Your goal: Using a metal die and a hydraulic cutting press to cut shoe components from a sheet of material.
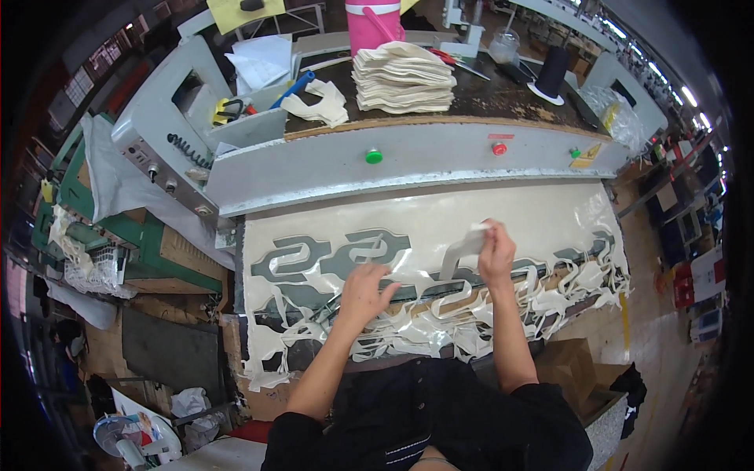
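A cream sheet of material lies on the press bed below the grey machine beam. Curved shapes are cut out of it, and a grey-green surface shows through the gaps. My right hand pinches the upper end of a curved cream cut piece, raised partly off the sheet. My left hand is over the cut-outs at the left, fingers spread, with nothing visible in it. Along the near edge, tangled cream offcut strips hang loosely, some between my forearms.
Behind the beam, with its green button and red button, a brown shelf carries a stack of cream pieces, a pink jug and a black thread cone. A cardboard box stands at right, a fan lower left.
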`<state>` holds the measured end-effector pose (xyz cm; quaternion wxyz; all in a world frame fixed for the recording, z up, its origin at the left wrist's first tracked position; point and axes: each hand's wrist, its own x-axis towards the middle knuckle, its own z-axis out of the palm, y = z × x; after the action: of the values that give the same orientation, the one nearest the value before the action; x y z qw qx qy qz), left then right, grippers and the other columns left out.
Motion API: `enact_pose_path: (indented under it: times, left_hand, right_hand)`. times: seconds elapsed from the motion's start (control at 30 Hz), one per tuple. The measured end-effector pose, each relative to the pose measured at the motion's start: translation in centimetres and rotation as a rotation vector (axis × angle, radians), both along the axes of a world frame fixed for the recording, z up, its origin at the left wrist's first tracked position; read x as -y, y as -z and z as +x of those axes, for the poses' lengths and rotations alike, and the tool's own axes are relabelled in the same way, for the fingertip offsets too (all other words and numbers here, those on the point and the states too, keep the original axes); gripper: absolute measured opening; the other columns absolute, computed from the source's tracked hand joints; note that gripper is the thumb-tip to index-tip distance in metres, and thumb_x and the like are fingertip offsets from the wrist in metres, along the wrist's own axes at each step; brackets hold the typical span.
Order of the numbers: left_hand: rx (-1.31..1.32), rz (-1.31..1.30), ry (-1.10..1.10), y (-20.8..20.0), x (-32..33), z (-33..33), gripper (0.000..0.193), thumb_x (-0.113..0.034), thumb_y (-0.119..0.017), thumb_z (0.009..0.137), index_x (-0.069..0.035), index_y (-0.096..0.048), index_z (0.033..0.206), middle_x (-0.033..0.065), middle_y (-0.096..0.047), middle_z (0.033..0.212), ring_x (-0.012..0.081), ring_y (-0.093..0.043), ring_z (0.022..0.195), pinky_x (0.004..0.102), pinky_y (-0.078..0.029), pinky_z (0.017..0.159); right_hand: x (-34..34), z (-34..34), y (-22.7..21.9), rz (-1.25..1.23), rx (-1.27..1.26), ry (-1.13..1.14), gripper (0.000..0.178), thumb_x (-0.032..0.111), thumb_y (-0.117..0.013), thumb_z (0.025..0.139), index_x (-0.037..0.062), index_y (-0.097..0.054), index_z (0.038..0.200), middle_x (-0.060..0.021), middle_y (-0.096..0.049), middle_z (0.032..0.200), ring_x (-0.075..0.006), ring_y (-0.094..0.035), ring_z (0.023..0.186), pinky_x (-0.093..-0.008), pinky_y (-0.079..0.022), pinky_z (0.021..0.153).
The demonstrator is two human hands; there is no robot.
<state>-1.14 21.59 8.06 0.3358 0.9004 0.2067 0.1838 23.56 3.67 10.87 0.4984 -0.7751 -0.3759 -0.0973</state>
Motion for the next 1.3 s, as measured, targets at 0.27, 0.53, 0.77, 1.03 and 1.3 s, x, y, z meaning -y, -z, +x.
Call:
enact_pose_path:
  times: [0.27,0.53,0.77,1.03,1.3]
  left_hand:
    - [-0.164,-0.114,0.249,-11.1,-1.0,1.5,0.068,-0.015,-0.081,0.085,-0.002,-0.055,0.146,0.0282,-0.072,0.102,0.0463,-0.070,0.099,0.0489,-0.057,0.085]
    - [-0.151,0.006,0.177,-13.9,-4.7,0.4,0.036,-0.011,-0.080,0.082,-0.003,-0.075,0.117,0.0251,-0.073,0.092,0.0459,-0.071,0.087,0.0489,-0.057,0.078]
    - [-0.252,0.091,0.337,-16.8,-7.1,3.9,0.024,-0.018,-0.085,0.082,-0.003,-0.077,0.099,0.0195,-0.074,0.082,0.0412,-0.073,0.081,0.0468,-0.057,0.075]
    - [0.108,0.805,-0.177,-16.2,-22.6,11.8,0.060,-0.026,-0.091,0.076,-0.003,-0.069,0.127,0.0195,-0.072,0.124,0.0374,-0.068,0.115,0.0463,-0.051,0.101]
    - [-0.009,0.775,-0.003,-15.7,-25.3,11.0,0.031,0.002,-0.067,0.082,-0.006,-0.074,0.111,0.0152,-0.076,0.117,0.0376,-0.071,0.107,0.0469,-0.056,0.091]
  right_hand:
    - [-6.1,-7.6,-0.3,-0.060,0.331,-0.607,0.024,0.003,-0.074,0.084,0.0049,-0.070,0.107,-0.0137,-0.073,0.084,-0.0312,-0.073,0.075,-0.0405,-0.057,0.065]
    - [-7.1,-9.0,-1.5,-0.020,-0.114,-0.610,0.042,0.021,-0.093,0.078,0.0015,-0.075,0.111,-0.0156,-0.077,0.088,-0.0304,-0.075,0.074,-0.0359,-0.058,0.066]
    - [-8.0,-7.9,-2.7,-0.022,-0.084,-0.565,0.032,0.023,-0.090,0.084,0.0012,-0.079,0.105,-0.0145,-0.077,0.087,-0.0267,-0.072,0.069,-0.0341,-0.055,0.064]
    - [-6.7,-7.1,1.8,-0.148,-0.823,-0.534,0.025,0.025,-0.089,0.086,0.0025,-0.082,0.095,-0.0071,-0.080,0.088,-0.0101,-0.067,0.076,-0.0346,-0.055,0.081]
    - [-4.0,-6.5,1.3,-0.383,-0.454,-0.389,0.030,0.030,-0.087,0.085,0.0025,-0.080,0.097,-0.0147,-0.081,0.099,-0.0282,-0.078,0.096,-0.0526,-0.049,0.110]
